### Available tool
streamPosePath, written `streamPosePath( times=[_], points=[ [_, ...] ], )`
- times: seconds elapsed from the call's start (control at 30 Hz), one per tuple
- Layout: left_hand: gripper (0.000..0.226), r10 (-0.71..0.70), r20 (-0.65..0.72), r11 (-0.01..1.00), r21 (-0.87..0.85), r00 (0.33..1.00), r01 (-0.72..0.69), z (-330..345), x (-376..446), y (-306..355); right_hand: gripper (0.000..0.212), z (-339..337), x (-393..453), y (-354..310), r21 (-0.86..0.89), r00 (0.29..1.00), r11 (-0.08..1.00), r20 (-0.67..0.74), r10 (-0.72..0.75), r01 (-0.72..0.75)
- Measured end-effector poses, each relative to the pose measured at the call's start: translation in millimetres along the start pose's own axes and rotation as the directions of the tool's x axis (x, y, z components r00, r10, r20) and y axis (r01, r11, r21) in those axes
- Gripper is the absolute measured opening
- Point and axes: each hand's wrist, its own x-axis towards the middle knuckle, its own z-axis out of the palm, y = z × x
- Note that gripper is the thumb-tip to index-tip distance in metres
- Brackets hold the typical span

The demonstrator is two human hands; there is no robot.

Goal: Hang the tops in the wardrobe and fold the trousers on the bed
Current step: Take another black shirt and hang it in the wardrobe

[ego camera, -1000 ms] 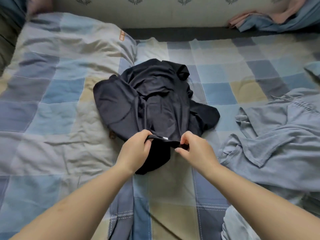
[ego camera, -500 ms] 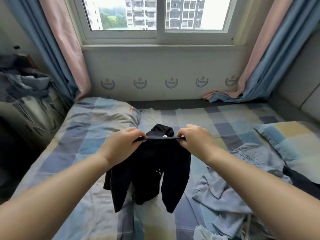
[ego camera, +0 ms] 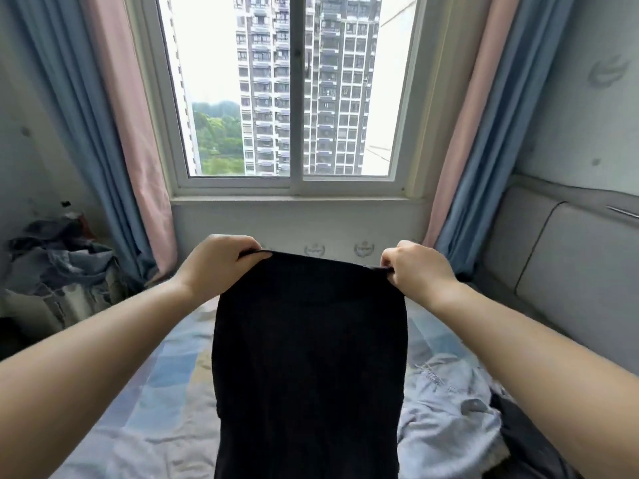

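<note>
Now we have the black garment (ego camera: 309, 357) lifted clear of the bed (ego camera: 138, 409) and stretched wide; a second ago it lay bunched on the quilt. Our left hand (ego camera: 221, 267) and right hand (ego camera: 420, 271) stand apart, each pinching a corner of its top edge. It likely gets folded next. Its lower end is cut off, so legs don't show. A grey garment (ego camera: 446, 420) lies rumpled at right.

No readable text, label, brand or number shows anywhere. The only marks are small wreath-like emblems (ego camera: 314, 250) printed in a row on the wall (ego camera: 283, 219) under the window (ego camera: 297, 98), and they carry no legible lettering.
</note>
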Motion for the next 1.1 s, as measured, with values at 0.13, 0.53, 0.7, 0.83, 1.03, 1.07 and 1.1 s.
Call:
streamPosePath(
  times=[0.13, 0.53, 0.7, 0.83, 1.03, 1.07, 1.1],
  points=[
    [0.015, 0.051, 0.040, 0.997, 0.063, 0.998, -0.053, -17.7, -3.8, 6.0, 0.016, -37.7, -31.1, 15.8, 0.241, 0.982, 0.952, 0.089, 0.169, -0.186],
    [0.023, -0.155, 0.304, 0.917, -0.309, 0.940, 0.251, 12.0, -44.8, 62.5, 0.005, -97.6, -206.7, -13.4, 0.839, 0.782, 0.154, 0.397, 0.480, -0.521],
    [0.022, 0.118, 0.729, 0.201, -0.682, 0.674, 0.703, 35.9, -71.0, 132.8, 0.005, -116.6, -300.8, -17.9, 0.887, 0.633, -0.114, 0.404, 0.660, -0.448],
    [0.026, 0.357, 0.783, 0.092, -0.571, 0.509, 0.815, 62.6, -91.8, 199.6, 0.010, -139.6, -391.0, -14.2, 0.919, 0.511, -0.244, 0.378, 0.772, -0.310],
    [0.025, 0.613, 0.762, 0.262, -0.444, 0.208, 0.857, 71.0, -148.0, 317.8, 0.015, -175.8, -526.9, -16.1, 0.945, 0.237, -0.297, 0.323, 0.916, -0.140],
    [0.027, 0.634, 0.757, 0.297, -0.426, 0.157, 0.855, 72.7, -161.1, 339.9, 0.014, -182.0, -551.4, -17.1, 0.948, 0.185, -0.291, 0.311, 0.932, -0.130],
    [0.027, 0.643, 0.754, 0.304, -0.414, 0.136, 0.858, 75.4, -170.8, 355.3, 0.014, -186.6, -569.3, -19.0, 0.948, 0.147, -0.294, 0.310, 0.939, -0.120]
  ],
)
